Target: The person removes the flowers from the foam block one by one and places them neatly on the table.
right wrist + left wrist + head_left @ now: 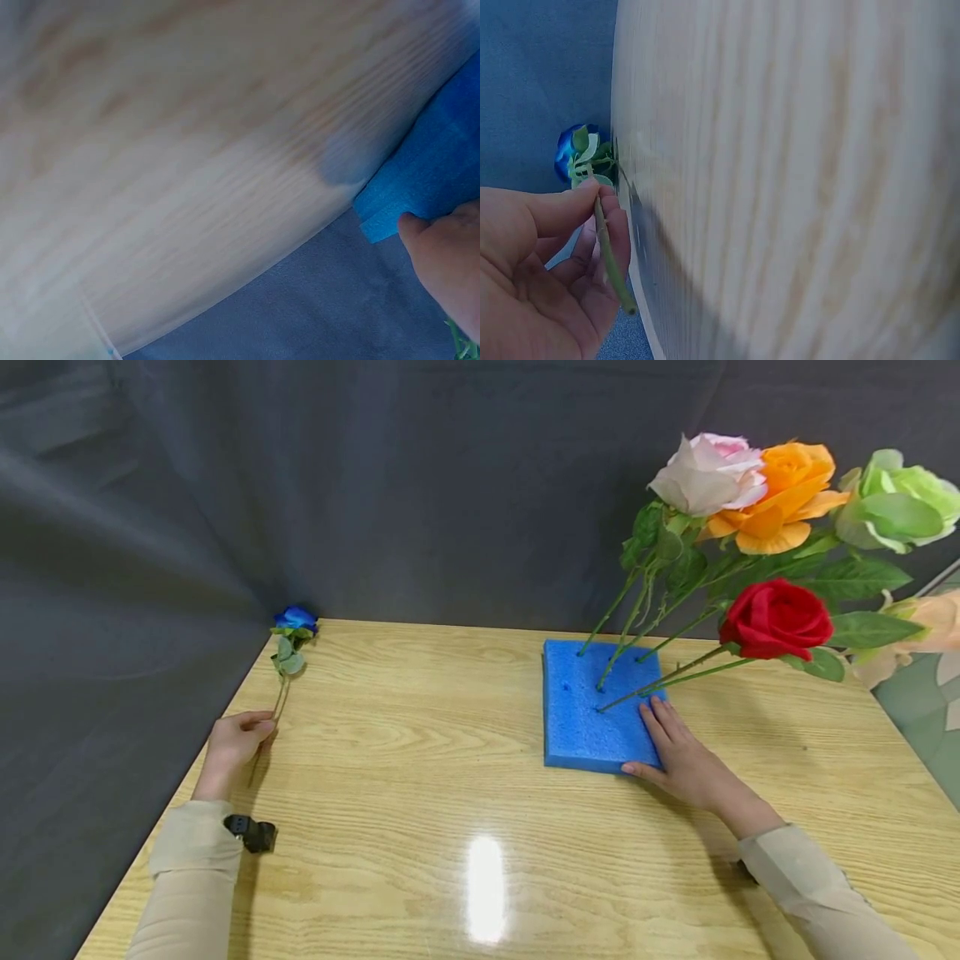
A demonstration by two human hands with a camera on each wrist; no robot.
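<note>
Between thumb and fingers, my left hand [232, 743] pinches the thin stem of a blue artificial rose [296, 620] at the table's left edge. In the left wrist view, the cut end of the green stem [615, 274] sticks out below the fingers. On the right, my right hand [686, 764] rests against the near right corner of a blue foam block [592, 739], its fingers fairly straight and the thumb along the front side. Stems stand in the block's top, leaning right, bearing a red rose [780, 618], an orange rose [787, 497] and a pale pink rose [705, 477].
A light green rose [903, 506] and a peach flower [933, 622] are at the right, partly cut off by the frame. Dark cloth [450, 493] hangs behind the wooden table [405, 727]. One unfilled hole shows in the block's left part.
</note>
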